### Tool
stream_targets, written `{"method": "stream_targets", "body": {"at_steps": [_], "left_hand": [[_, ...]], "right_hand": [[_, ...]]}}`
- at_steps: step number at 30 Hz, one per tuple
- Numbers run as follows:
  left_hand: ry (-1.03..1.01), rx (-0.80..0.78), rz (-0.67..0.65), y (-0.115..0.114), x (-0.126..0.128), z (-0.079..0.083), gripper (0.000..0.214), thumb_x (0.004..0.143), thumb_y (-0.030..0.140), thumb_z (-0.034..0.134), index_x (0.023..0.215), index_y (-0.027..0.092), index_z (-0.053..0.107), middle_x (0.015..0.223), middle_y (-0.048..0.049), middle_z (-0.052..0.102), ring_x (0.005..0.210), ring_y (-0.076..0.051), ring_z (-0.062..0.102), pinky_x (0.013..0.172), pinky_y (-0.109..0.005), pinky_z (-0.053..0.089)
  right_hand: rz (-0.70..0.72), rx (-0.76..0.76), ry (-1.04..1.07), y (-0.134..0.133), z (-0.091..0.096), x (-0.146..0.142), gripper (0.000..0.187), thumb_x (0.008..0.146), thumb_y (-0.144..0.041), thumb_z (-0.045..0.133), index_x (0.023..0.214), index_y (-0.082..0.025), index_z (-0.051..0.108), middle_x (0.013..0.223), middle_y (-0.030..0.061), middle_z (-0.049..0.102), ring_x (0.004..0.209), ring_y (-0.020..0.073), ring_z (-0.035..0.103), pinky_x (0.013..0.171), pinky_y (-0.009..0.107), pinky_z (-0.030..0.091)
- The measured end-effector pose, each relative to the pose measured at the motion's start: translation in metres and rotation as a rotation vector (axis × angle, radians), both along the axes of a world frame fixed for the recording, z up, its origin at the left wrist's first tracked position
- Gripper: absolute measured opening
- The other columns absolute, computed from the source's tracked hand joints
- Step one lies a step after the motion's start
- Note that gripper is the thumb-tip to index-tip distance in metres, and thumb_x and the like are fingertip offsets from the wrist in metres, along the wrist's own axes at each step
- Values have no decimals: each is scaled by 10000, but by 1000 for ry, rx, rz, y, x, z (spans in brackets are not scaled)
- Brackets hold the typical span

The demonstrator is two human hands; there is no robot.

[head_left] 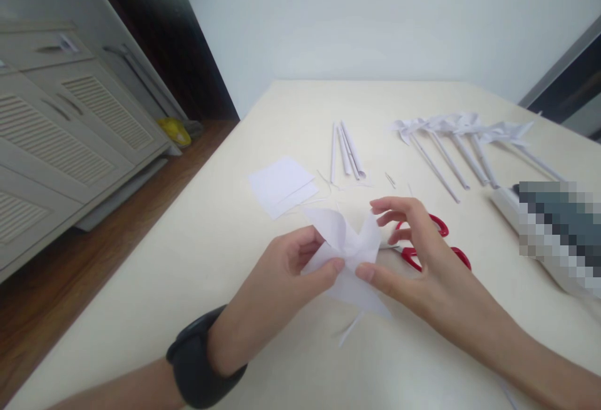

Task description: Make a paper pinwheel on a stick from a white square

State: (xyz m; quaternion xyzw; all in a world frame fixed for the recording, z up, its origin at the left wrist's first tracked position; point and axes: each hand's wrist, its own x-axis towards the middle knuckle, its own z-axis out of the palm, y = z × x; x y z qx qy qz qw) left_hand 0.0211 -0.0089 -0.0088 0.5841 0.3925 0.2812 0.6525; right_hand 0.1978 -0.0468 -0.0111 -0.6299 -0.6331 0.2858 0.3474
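Observation:
Between my hands, above the table, is a white paper pinwheel (359,291) with some of its corners curled toward the middle. My left hand (300,266) grips its left side, thumb on the front near the centre and the other fingers behind. My right hand (408,253) has its thumb on the lower right of the paper and its fingertips at the upper right flap. Beyond and partly under my right hand lies a pair of scissors with red handles (461,258). A thin paper strip (350,330) lies just below the pinwheel.
Square paper sheets (282,178) lie at the left, with several rolled paper sticks (350,150) behind. Finished pinwheels on sticks (462,127) rest at the back right. Small thin pieces (390,179) lie mid-table. A blurred-out object (558,235) stands at the right edge.

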Motion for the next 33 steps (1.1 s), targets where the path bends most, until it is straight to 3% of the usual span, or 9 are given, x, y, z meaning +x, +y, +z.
{"method": "stream_targets", "body": {"at_steps": [4, 8, 11, 14, 22, 33], "left_hand": [[3, 12, 19, 0, 0, 0, 250, 825, 170, 509, 1066, 172, 576, 1060, -49, 634, 954, -201, 581, 824, -305, 447], [34, 42, 1, -1, 0, -1, 252, 818, 182, 513, 1060, 175, 586, 1057, -55, 633, 944, -209, 576, 827, -320, 443], [75, 74, -12, -2, 0, -4, 260, 798, 174, 526, 1049, 170, 596, 1039, -64, 634, 915, -213, 574, 834, -338, 433], [74, 96, -26, 0, 0, -5, 245, 786, 150, 525, 1015, 176, 608, 1007, -57, 634, 914, -211, 565, 835, -336, 426], [25, 74, -61, 1, 4, -7, 96, 764, 84, 523, 734, 151, 586, 703, 20, 532, 674, -122, 519, 628, -227, 412], [-90, -56, -103, -2, 3, -3, 291, 775, 38, 498, 1019, 150, 610, 989, -60, 638, 913, -199, 582, 818, -322, 431]], "right_hand": [[21, -103, 195, 2, 0, 0, 645, 653, -456, 685, 1178, -337, 329, 1114, 26, 482, 915, 211, 517, 761, 361, 478], [110, -229, 349, 2, 9, -3, 502, 731, -264, 629, 1143, -330, 350, 980, 10, 546, 821, 186, 549, 744, 357, 492], [122, -227, 414, 1, 13, -7, 472, 733, -121, 567, 1112, -315, 364, 937, -2, 563, 830, 169, 548, 730, 312, 497], [115, -241, 463, -1, 12, -10, 492, 733, -92, 538, 1124, -321, 349, 921, -13, 572, 823, 157, 554, 677, 273, 502], [107, -256, 545, -5, 9, -13, 519, 743, -86, 549, 1144, -332, 329, 876, -33, 569, 852, 149, 559, 721, 272, 488], [139, -297, 591, -4, 12, -11, 510, 765, -85, 551, 1146, -333, 319, 870, -31, 567, 835, 149, 550, 650, 246, 484]]}}
